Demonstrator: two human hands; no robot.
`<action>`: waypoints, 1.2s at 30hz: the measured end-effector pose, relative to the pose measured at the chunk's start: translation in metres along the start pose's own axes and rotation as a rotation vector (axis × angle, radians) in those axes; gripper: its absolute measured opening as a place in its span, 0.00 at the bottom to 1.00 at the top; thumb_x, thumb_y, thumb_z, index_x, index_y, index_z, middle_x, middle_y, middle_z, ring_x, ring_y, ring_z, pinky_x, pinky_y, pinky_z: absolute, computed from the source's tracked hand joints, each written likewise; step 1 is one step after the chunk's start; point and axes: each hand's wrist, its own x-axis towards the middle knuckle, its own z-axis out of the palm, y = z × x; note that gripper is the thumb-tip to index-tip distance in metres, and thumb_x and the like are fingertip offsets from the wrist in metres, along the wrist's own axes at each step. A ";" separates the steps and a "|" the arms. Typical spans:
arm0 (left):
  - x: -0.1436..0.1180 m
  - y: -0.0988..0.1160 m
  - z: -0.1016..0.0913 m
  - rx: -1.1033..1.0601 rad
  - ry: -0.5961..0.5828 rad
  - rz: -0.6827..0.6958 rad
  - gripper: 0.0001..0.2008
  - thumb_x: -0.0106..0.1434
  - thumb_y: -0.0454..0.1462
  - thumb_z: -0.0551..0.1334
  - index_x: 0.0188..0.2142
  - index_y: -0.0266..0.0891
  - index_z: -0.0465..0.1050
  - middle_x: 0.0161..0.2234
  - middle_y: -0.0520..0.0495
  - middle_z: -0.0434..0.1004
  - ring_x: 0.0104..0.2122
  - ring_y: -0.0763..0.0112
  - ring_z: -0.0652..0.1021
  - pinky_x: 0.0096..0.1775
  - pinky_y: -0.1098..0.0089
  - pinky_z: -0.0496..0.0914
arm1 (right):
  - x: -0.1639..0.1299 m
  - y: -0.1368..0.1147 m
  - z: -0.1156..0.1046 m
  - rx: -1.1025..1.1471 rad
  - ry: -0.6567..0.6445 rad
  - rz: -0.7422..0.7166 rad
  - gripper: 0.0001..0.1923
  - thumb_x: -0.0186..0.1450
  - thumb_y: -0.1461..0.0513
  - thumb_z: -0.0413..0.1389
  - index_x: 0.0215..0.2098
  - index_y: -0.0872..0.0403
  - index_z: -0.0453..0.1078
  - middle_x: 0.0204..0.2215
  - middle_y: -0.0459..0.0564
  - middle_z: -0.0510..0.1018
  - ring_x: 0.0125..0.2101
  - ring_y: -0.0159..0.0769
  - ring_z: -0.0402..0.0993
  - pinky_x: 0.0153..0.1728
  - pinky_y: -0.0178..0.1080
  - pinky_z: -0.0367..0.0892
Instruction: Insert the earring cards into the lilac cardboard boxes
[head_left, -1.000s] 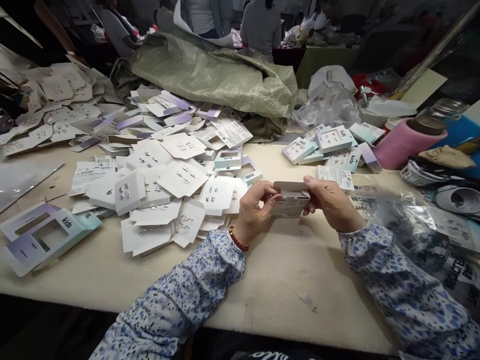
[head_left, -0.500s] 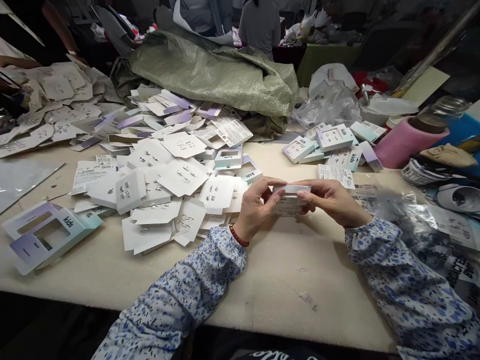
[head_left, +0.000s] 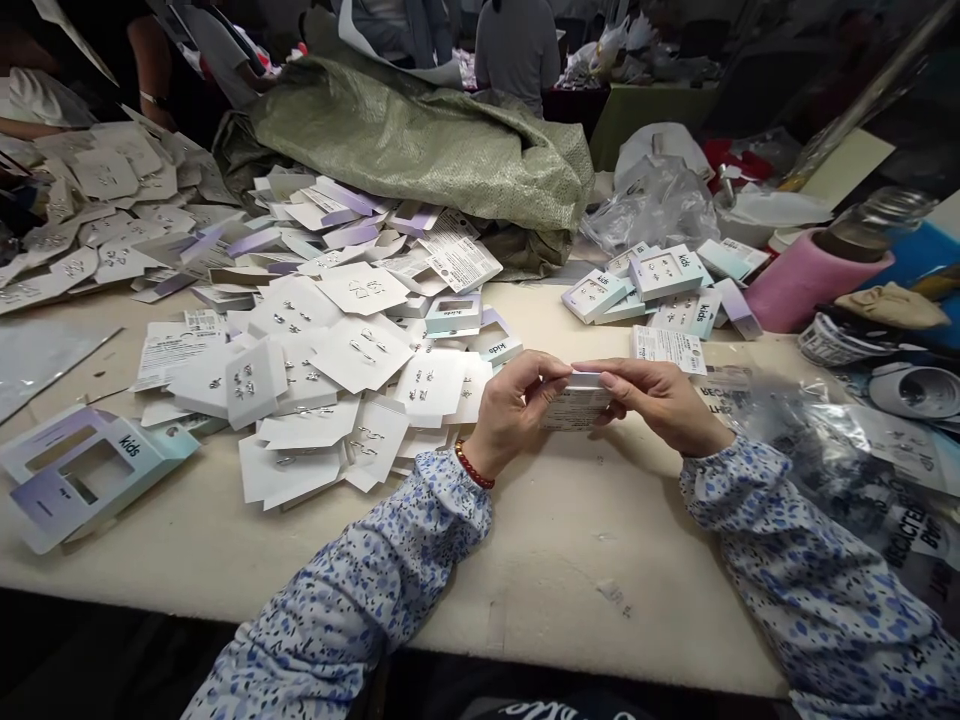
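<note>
A small printed cardboard box (head_left: 576,408) stands between my two hands, above the table's middle, its text side facing me and its narrow end upward. My left hand (head_left: 517,410) pinches its upper left corner between thumb and fingers. On the other side, my right hand (head_left: 656,400) grips the upper right corner, thumb on the near face. What is inside the box is hidden. Close to my left hand lies a heap of white earring cards (head_left: 364,350) with small metal earrings on them. Beyond my right hand is a printed card (head_left: 667,349) lying flat.
Filled "kids" boxes (head_left: 664,275) are piled behind my hands. Flat window boxes (head_left: 97,470) lie at the far left. A green woven sack (head_left: 420,140) spans the back. At right are a pink roll (head_left: 817,280) and clear plastic bags (head_left: 840,440). Other people stand behind.
My fingers have shifted along the box's top edge; the left fingertips and right thumb now sit closer together there. The whole view has moved slightly.
</note>
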 end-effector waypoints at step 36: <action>-0.001 -0.005 0.000 0.101 -0.006 -0.043 0.07 0.69 0.40 0.62 0.42 0.38 0.74 0.39 0.46 0.76 0.29 0.76 0.71 0.30 0.74 0.67 | 0.006 0.022 0.000 -0.062 0.048 -0.156 0.17 0.70 0.50 0.57 0.46 0.52 0.78 0.39 0.50 0.80 0.22 0.28 0.77 0.18 0.32 0.75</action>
